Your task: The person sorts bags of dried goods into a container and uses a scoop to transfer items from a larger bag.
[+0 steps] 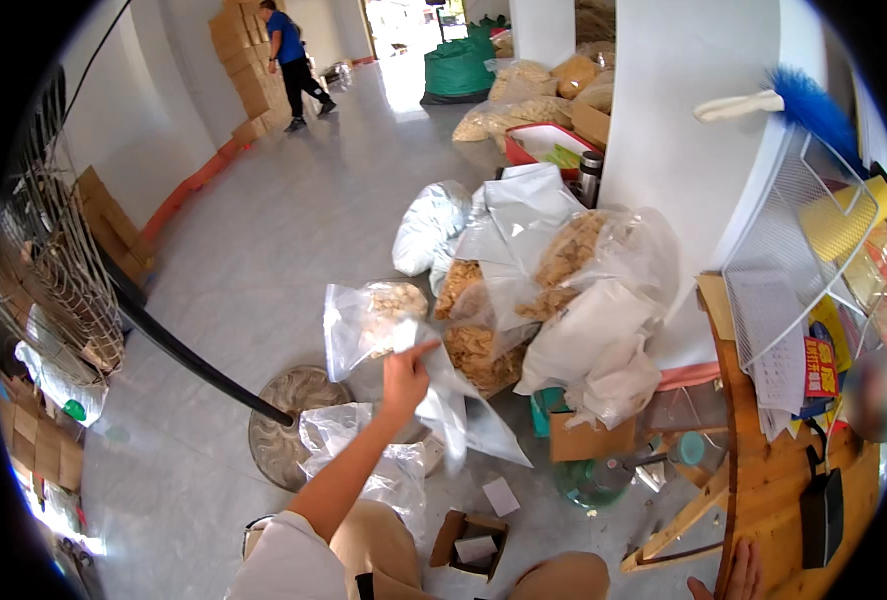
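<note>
My left hand [406,379] is stretched forward over the floor and grips a translucent plastic bag [443,420], whose loose end hangs down to the right and is blurred. Just beyond it lies a clear zip bag [353,322] with pale dried pieces inside. To the right of that hand stand larger clear bags of brown dried food [477,349]. At the lower right, my right hand [740,574] is at the edge of the wooden table [773,517]. Its thumb and fingers are apart, nothing shows in them, and the picture's rim cuts it off.
A round metal base [267,427] with a black pole [195,356] stands left. An open small cardboard box [469,544] sits near my knees. Papers [770,337] and a wire rack [796,247] are on the table. Far off, a person [289,60] walks beside stacked cartons [237,60].
</note>
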`<action>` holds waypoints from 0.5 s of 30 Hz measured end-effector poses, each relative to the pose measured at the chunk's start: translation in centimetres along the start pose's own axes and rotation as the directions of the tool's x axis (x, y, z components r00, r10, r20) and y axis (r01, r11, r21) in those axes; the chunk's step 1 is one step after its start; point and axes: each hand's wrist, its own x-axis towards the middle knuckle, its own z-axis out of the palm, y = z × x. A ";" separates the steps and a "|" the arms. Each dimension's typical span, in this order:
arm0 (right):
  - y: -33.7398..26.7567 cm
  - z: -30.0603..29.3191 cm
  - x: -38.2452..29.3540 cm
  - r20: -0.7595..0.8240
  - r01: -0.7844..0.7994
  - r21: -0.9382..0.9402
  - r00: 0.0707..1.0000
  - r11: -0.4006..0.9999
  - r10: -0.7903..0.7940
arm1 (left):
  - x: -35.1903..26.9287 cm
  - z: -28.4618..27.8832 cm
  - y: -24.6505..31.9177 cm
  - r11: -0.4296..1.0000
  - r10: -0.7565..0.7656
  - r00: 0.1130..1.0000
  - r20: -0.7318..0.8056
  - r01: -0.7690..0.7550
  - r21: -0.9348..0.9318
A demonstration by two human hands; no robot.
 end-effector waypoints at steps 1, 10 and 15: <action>-0.1 -0.2 0.3 -0.001 0.024 0.006 1.000 1.000 -0.024 | 1.4 -0.3 1.2 0.985 0.157 0.985 -0.075 -0.161 -0.060; 0.2 -0.5 0.6 0.031 0.030 0.029 0.999 0.999 -0.031 | 13.2 -0.8 13.0 0.520 0.798 0.584 0.149 -0.792 0.320; 0.4 -0.3 0.6 0.044 0.037 0.029 0.998 0.999 -0.038 | 15.7 2.6 16.3 0.097 0.846 0.266 0.462 -0.929 0.357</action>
